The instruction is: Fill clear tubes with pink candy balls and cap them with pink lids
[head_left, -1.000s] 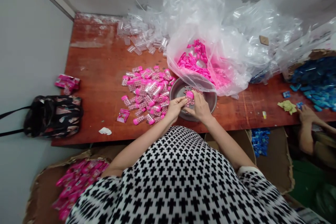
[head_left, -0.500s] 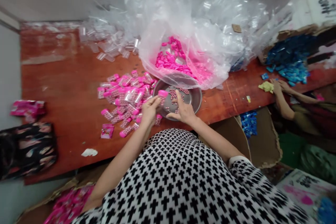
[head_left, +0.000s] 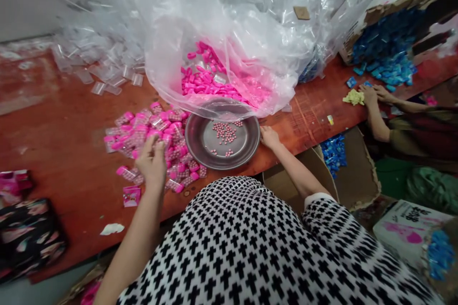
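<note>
Hands now stand apart, the left hand (head_left: 152,163) having moved from bowl (head_left: 194,145) to piled capped tubes (head_left: 172,127), the right hand (head_left: 271,138) to the rim (neither grip discernible), leaving beads (head_left: 224,132) uncovered.

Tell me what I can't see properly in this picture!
All in the head view:
Whether the left hand holds anything: its fingers and blur hide it.
Far rim of the bowl: clouded by the plastic bag drooping over it.
Rest of the flowered bag: cut off by the left edge.
Words on the lower-right white carton: too blurred.
</note>
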Available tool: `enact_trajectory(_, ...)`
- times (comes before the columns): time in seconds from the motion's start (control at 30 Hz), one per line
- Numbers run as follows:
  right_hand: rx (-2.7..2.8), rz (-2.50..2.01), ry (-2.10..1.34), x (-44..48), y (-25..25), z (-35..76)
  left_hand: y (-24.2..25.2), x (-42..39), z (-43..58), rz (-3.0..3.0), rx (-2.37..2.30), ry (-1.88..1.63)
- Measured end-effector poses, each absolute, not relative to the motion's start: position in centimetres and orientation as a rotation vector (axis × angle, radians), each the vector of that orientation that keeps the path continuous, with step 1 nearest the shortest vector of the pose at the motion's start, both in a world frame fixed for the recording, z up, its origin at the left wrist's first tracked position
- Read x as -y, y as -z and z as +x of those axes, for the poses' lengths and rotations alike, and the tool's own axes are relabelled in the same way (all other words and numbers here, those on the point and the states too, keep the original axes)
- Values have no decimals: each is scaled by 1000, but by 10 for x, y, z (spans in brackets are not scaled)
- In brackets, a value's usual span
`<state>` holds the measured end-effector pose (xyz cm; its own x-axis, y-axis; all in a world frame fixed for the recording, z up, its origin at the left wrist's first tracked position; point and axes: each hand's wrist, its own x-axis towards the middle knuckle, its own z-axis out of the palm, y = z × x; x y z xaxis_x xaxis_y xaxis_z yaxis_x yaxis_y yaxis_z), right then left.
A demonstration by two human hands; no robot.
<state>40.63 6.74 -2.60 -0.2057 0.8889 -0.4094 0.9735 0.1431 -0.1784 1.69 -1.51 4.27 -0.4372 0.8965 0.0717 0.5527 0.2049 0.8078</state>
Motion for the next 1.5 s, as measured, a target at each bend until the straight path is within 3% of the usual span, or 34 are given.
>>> enact_trajectory(0.17,-2184,1937,631,-56,26,429,-58,11,90,1323,-1841,-1107)
enact_trajectory(0.33,-2573,2182,909,-33,-7,449,-54,3,153,1268,-1455,-925)
enact_trajectory(0.57,-2903,1777,1363,-14,-66,393,-64,-3,199,914,-1096,-875)
enact_trajectory(0.73,-2104,2488,2127,9,-61,335,-53,12,182,742,-1229,-1063)
enact_trajectory(0.8,-1840,2572,2273,19,-59,313,-49,21,173,793,-1349,-1120)
enact_trajectory(0.87,-1871,2582,2170,25,-60,296,-48,30,167,905,-1442,-1144)
enact_trajectory(1.07,-2511,2079,1288,0,-57,280,-45,45,141,1374,-1495,-1021)
enact_trajectory(1.23,-2276,1713,427,-40,-35,286,-31,54,99,1614,-1613,-1017)
enact_trajectory(1.5,-2127,1602,349,-60,6,263,-3,64,67,1614,-1696,-914)
